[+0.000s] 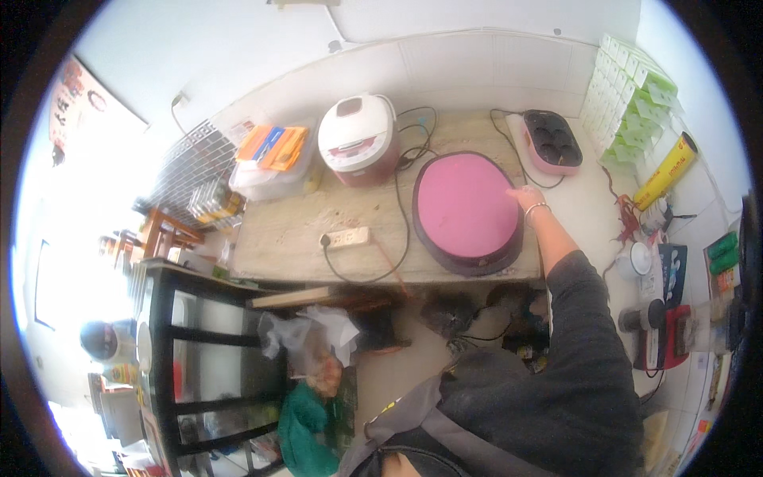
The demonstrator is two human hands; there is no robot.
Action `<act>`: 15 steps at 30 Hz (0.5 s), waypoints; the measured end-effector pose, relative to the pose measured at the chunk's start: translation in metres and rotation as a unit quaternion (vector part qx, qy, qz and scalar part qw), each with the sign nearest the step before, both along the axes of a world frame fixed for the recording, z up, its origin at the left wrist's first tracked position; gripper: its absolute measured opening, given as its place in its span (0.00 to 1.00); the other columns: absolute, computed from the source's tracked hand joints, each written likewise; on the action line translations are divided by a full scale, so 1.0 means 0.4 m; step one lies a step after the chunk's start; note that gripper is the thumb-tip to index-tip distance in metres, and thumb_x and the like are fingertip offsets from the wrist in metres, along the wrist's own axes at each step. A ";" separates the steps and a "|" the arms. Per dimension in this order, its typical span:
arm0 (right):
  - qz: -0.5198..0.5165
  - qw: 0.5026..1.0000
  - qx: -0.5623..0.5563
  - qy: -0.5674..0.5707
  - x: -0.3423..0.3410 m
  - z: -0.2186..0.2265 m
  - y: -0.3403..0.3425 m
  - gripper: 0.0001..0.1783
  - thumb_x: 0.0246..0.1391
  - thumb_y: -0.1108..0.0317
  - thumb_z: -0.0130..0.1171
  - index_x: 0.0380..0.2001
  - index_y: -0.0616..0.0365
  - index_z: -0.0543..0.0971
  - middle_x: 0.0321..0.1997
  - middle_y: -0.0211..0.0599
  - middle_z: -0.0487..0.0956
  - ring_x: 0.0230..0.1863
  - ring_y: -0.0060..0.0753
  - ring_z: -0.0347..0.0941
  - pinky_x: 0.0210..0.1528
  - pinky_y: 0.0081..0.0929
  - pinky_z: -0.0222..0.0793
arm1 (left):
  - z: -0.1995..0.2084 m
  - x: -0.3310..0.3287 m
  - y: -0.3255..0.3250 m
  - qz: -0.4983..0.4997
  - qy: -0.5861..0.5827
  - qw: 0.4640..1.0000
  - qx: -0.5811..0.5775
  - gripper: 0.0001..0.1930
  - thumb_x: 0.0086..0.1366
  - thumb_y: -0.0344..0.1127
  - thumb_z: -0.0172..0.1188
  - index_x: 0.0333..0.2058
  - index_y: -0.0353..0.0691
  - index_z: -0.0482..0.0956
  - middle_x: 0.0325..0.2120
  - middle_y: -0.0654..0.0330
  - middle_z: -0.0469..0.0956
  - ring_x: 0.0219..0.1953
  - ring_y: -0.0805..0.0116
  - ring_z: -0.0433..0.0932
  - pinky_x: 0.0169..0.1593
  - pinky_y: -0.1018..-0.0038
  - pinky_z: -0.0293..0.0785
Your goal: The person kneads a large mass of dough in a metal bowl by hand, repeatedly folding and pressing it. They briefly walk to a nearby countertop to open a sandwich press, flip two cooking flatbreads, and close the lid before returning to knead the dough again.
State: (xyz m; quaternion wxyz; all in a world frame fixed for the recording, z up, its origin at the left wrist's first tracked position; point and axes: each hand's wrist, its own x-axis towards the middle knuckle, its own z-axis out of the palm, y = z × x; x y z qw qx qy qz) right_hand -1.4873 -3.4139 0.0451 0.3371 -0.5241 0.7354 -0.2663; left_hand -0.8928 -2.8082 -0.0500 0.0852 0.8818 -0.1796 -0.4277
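Observation:
A pink oval electric baking pan (469, 205) with a dark rim sits on the worn wooden table, toward its right end. My right hand (522, 196) reaches in from the lower right and closes on the pan's right edge. Its fingertips rest over the pink top, and a bracelet circles the wrist. The underside of the grip is hidden. My left hand does not show; only a small patch of skin appears by the dark clothing at the lower edge.
Left of the pan stand a white-and-pink rice cooker (359, 141) and a plastic box (274, 179) topped with orange packets. A power strip (346, 238) and cords lie on the table (294, 222). Beyond are a multi-cup pan (550, 143), stacked green-white boxes (624, 95) and a black rack (214, 338).

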 end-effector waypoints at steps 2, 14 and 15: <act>-0.013 0.998 0.029 0.055 -0.033 0.012 -0.026 0.38 0.39 0.46 0.58 0.47 0.68 0.71 0.51 0.51 0.71 0.53 0.43 0.67 0.53 0.29 0.61 | 0.030 0.003 -0.073 -0.022 -0.017 1.000 -0.003 0.20 0.55 0.47 0.54 0.40 0.38 0.76 0.35 0.53 0.77 0.37 0.63 0.76 0.40 0.66 0.72; 0.085 0.985 0.152 0.021 0.005 0.042 -0.311 0.40 0.39 0.44 0.60 0.45 0.72 0.72 0.52 0.52 0.70 0.54 0.41 0.66 0.55 0.28 0.58 | 0.100 -0.070 -0.325 -0.024 -0.056 0.998 -0.005 0.21 0.53 0.48 0.56 0.38 0.37 0.77 0.33 0.54 0.78 0.37 0.64 0.77 0.39 0.67 0.72; 0.083 0.981 0.168 -0.043 -0.011 0.017 -0.337 0.39 0.40 0.44 0.60 0.44 0.72 0.72 0.52 0.51 0.70 0.53 0.41 0.67 0.54 0.28 0.59 | 0.098 -0.079 -0.334 -0.016 -0.054 0.998 0.003 0.21 0.53 0.48 0.57 0.38 0.37 0.77 0.32 0.54 0.78 0.37 0.64 0.77 0.39 0.67 0.72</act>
